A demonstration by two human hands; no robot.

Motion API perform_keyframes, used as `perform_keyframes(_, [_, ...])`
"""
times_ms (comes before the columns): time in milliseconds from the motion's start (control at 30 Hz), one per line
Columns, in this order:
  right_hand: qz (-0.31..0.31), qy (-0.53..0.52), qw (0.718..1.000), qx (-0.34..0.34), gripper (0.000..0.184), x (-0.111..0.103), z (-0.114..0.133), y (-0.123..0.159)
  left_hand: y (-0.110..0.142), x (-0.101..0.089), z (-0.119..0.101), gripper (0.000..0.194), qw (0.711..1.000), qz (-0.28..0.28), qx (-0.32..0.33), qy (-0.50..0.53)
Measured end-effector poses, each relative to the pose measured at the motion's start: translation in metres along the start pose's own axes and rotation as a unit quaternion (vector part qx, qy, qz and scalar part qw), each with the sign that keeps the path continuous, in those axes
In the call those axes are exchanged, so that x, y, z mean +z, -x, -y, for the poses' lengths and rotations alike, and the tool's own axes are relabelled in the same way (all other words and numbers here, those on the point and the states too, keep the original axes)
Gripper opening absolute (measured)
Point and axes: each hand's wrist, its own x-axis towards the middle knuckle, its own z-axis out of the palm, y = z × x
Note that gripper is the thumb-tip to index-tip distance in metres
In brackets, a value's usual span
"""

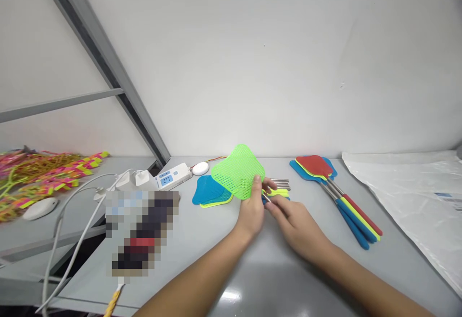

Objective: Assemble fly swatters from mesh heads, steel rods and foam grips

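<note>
A bright green mesh fly swatter head point(236, 170) is gripped in my left hand point(251, 208), thumb on its near right corner. My right hand point(298, 223) pinches a thin metal rod point(267, 198) close to that corner; whether the rod touches the head is hidden by my fingers. Behind my hands lie several metal swatter rods point(281, 183) with yellow and blue grips, partly covered. Left of them, loose blue swatter heads point(207, 191) rest on a yellow-green one point(218, 204). To the right, several whole fly swatters point(341, 196) in red, yellow and blue are stacked at a slant.
A white power strip point(173, 177) and a round white device point(200, 168) sit at the back left. A pixelated phone-like item point(142, 232) lies nearer, beside white cables point(65, 216). White plastic sheeting point(415, 196) covers the right side. Colourful cords point(54, 172) lie far left.
</note>
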Motion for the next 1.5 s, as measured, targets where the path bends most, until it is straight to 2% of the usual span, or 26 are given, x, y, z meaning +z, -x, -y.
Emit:
perform_keyframes(67, [-0.008, -0.046, 0.999, 0.003, 0.031, -0.001, 0.0, 0.0, 0.004, 0.004, 0.0, 0.047, 0.998, 0.059, 0.012, -0.004])
perform_keyframes(167, [-0.002, -0.082, 0.997, -0.002, 0.032, -0.003, 0.0, -0.001, 0.006, 0.007, 0.0, 0.045, 0.996, 0.079, 0.026, 0.006])
perform_keyframes(300, [0.015, -0.099, 0.995, -0.01, 0.035, -0.005, 0.005, -0.003, 0.004, 0.005, -0.001, 0.052, 0.998, 0.044, 0.026, 0.022])
perform_keyframes(533, [0.045, -0.106, 0.993, -0.013, 0.038, -0.009, 0.019, -0.006, -0.004, 0.0, -0.011, 0.055, 0.996, -0.035, 0.07, 0.042])
perform_keyframes(733, [0.115, -0.129, 0.984, 0.033, 0.039, -0.018, 0.024, -0.004, -0.016, -0.01, -0.017, 0.055, 0.989, -0.098, 0.081, 0.074])
perform_keyframes(800, [0.145, -0.152, 0.976, 0.05, 0.04, -0.024, 0.023, -0.002, -0.016, -0.011, -0.015, 0.055, 0.992, -0.085, 0.076, 0.061])
perform_keyframes(933, [0.191, -0.226, 0.952, 0.08, 0.039, -0.031, 0.015, 0.0, -0.008, -0.007, -0.007, 0.054, 0.998, -0.016, 0.05, 0.045])
perform_keyframes(1000, [0.192, -0.282, 0.935, 0.1, 0.037, -0.028, 0.009, -0.001, -0.004, -0.002, -0.004, 0.054, 0.999, 0.022, 0.027, 0.039])
perform_keyframes(1133, [0.154, -0.362, 0.912, 0.115, 0.036, -0.016, 0.001, -0.005, 0.002, 0.006, -0.003, 0.055, 0.996, 0.09, -0.011, 0.025])
perform_keyframes(1300, [0.169, -0.392, 0.898, 0.111, 0.038, -0.006, 0.003, -0.008, 0.005, 0.01, -0.009, 0.052, 0.999, 0.03, -0.034, 0.027])
perform_keyframes(1400, [0.175, -0.413, 0.886, 0.113, 0.038, -0.003, 0.007, -0.01, -0.006, 0.002, -0.014, 0.051, 0.998, -0.013, -0.019, 0.053])
perform_keyframes(1467, [0.191, -0.413, 0.882, 0.121, 0.037, -0.001, 0.01, -0.009, -0.021, -0.012, -0.019, 0.049, 0.99, -0.093, 0.009, 0.107])
perform_keyframes(1500, [0.205, -0.408, 0.881, 0.125, 0.037, 0.0, 0.011, -0.008, -0.031, -0.021, -0.021, 0.048, 0.976, -0.158, 0.034, 0.148])
